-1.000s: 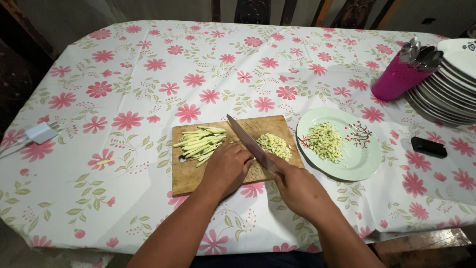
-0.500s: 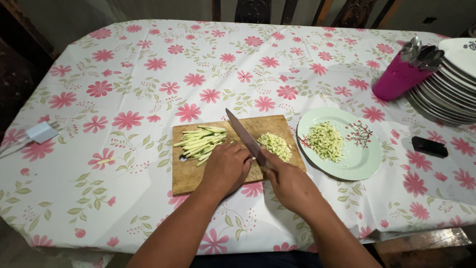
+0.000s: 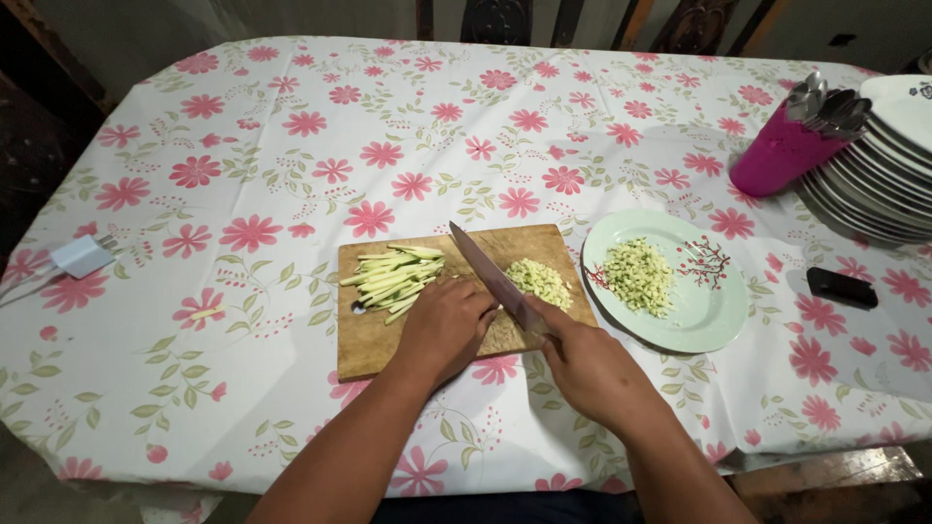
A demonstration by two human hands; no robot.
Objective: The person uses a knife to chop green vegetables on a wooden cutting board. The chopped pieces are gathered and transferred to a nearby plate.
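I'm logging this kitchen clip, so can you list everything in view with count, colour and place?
table: one, covered by a white cloth with pink flowers, fills the view
cutting board: one, brown wood, centre
vegetable strips: one pile, pale green, left part of the board
diced vegetable: one pile, pale green, right part of the board
plate: one, light green, right of the board, holds more dice
cup: one, magenta, holds grey cutlery, upper right
stacked plates: one stack, white, right edge
phone: one, black, right
charger: one, white, left edge
knife: one, dark blade, over the board
left hand: on the board
right hand: grips the knife handle
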